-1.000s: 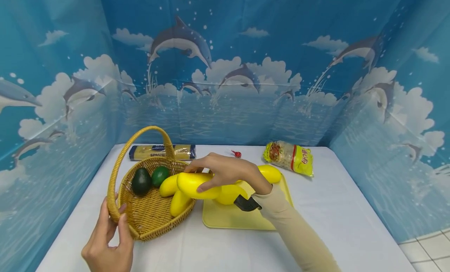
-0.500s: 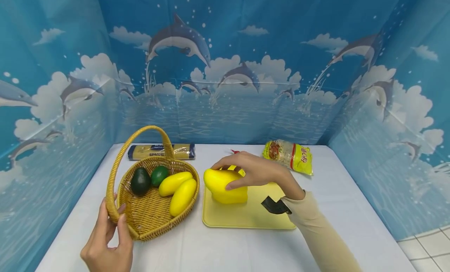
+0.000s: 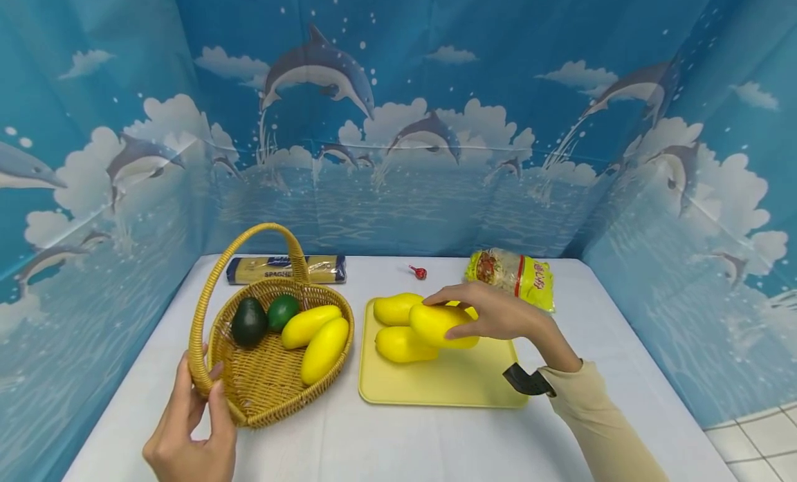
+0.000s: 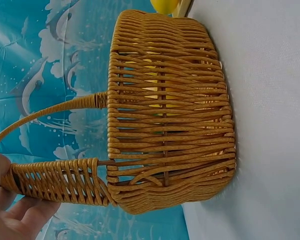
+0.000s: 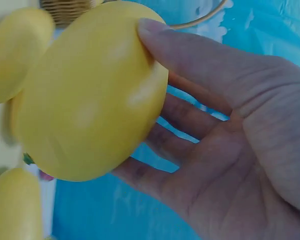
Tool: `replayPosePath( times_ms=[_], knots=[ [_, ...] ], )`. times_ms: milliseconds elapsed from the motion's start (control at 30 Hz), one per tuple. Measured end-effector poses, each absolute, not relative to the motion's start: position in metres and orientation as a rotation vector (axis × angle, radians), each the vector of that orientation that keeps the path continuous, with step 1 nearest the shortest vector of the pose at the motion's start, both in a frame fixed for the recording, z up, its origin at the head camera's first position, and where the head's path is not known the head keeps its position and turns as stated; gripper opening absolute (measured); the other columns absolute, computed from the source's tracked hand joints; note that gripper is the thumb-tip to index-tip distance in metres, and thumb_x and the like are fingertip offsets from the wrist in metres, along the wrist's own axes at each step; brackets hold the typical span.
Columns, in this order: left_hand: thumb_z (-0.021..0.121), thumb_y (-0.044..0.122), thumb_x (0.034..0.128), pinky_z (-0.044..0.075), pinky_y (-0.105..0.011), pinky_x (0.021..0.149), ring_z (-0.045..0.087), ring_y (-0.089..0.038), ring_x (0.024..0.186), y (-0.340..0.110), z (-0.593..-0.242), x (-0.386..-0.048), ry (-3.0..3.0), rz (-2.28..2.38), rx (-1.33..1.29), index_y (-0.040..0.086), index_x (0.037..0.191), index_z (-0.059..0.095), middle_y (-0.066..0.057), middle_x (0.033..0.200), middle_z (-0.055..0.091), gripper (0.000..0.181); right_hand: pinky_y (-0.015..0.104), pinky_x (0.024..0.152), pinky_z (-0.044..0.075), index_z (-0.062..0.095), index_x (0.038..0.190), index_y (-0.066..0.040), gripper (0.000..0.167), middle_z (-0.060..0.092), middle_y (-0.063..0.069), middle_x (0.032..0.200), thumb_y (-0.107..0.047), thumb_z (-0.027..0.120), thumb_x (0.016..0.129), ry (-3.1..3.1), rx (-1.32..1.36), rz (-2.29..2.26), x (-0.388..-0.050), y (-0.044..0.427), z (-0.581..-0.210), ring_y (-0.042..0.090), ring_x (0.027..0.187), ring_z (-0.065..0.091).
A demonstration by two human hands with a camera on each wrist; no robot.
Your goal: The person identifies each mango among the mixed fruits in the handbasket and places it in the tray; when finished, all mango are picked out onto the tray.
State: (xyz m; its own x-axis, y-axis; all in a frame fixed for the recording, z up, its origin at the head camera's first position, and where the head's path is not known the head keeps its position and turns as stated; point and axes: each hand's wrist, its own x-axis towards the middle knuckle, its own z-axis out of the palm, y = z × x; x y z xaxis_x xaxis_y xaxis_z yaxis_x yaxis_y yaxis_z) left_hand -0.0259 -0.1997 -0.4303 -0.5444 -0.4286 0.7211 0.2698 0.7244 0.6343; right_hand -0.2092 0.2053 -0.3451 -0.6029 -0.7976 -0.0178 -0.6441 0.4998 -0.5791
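Note:
My left hand (image 3: 194, 427) grips the base of the handle of the wicker basket (image 3: 274, 416); the left wrist view shows this handle (image 4: 60, 181) and the woven side. Inside the basket lie a dark avocado (image 3: 249, 321), a greener round fruit (image 3: 283, 312) and two yellow mangoes (image 3: 325, 350). My right hand (image 3: 498, 314) holds another mango (image 3: 436, 324) over the yellow tray (image 3: 436, 388), its thumb across the near side in the right wrist view. Two mangoes (image 3: 401, 344) lie at the tray's left; some yellow behind my right hand is partly hidden.
A spaghetti pack (image 3: 249, 270) lies behind the basket. At the back are a small red-wrapped candy (image 3: 420, 272) and a yellow food bag (image 3: 519, 278). A blue dolphin curtain (image 3: 398, 191) encloses the white table (image 3: 349, 440).
My right hand has moved right, from the basket's right rim to over the tray, with the mango in its grip. The left hand and basket stay put.

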Motion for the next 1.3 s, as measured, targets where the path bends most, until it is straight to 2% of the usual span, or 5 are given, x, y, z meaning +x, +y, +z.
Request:
replayPosePath(
  times_ms=[233,333,500,533,1300],
  knots=[
    [0.075,-0.024,0.0856,0.051,-0.003,0.090,0.062,0.016,0.118,-0.199,-0.431,-0.028,-1.915,-0.897,0.110,0.001,0.154,0.059,-0.019,0.140,0.070,0.074,0.057,0.109,0.057,0.066,0.148,-0.007,0.056,0.065,0.014,0.150,-0.022,0.083,0.097,2.528,-1.173,-0.732,-0.210,0.224,-0.366,0.036,0.134,0.063],
    [0.074,-0.027,0.0823,0.051,-0.003,0.090,0.062,0.016,0.117,-0.198,-0.430,-0.030,-1.887,-0.895,0.095,-0.002,0.150,0.062,-0.021,0.137,0.071,0.073,0.061,0.113,0.053,0.066,0.148,-0.006,0.055,0.065,0.014,0.150,-0.021,0.083,0.097,2.536,-1.147,-0.733,-0.210,0.231,-0.375,0.038,0.136,0.062],
    [0.073,-0.027,0.0827,0.051,-0.004,0.090,0.063,0.015,0.117,-0.197,-0.429,-0.030,-1.867,-0.907,0.078,-0.003,0.149,0.062,-0.023,0.136,0.071,0.072,0.063,0.115,0.050,0.065,0.147,-0.001,0.055,0.066,0.016,0.148,-0.018,0.083,0.097,2.522,-1.130,-0.766,-0.212,0.243,-0.388,0.041,0.138,0.060],
    [0.073,-0.027,0.0828,0.051,-0.004,0.090,0.063,0.015,0.117,-0.197,-0.429,-0.030,-1.868,-0.907,0.078,-0.003,0.150,0.062,-0.023,0.137,0.070,0.072,0.061,0.112,0.053,0.065,0.147,0.000,0.055,0.065,0.017,0.148,-0.017,0.082,0.097,2.516,-1.127,-0.773,-0.212,0.245,-0.391,0.042,0.137,0.060],
    [0.073,-0.029,0.0812,0.050,-0.003,0.090,0.062,0.015,0.118,-0.197,-0.431,-0.030,-1.882,-0.897,0.084,-0.003,0.151,0.060,-0.024,0.136,0.071,0.076,0.062,0.114,0.051,0.066,0.143,0.003,0.053,0.066,0.021,0.145,-0.011,0.083,0.095,2.525,-0.979,-0.745,-0.219,0.261,-0.426,0.045,0.137,0.058]
  ],
)
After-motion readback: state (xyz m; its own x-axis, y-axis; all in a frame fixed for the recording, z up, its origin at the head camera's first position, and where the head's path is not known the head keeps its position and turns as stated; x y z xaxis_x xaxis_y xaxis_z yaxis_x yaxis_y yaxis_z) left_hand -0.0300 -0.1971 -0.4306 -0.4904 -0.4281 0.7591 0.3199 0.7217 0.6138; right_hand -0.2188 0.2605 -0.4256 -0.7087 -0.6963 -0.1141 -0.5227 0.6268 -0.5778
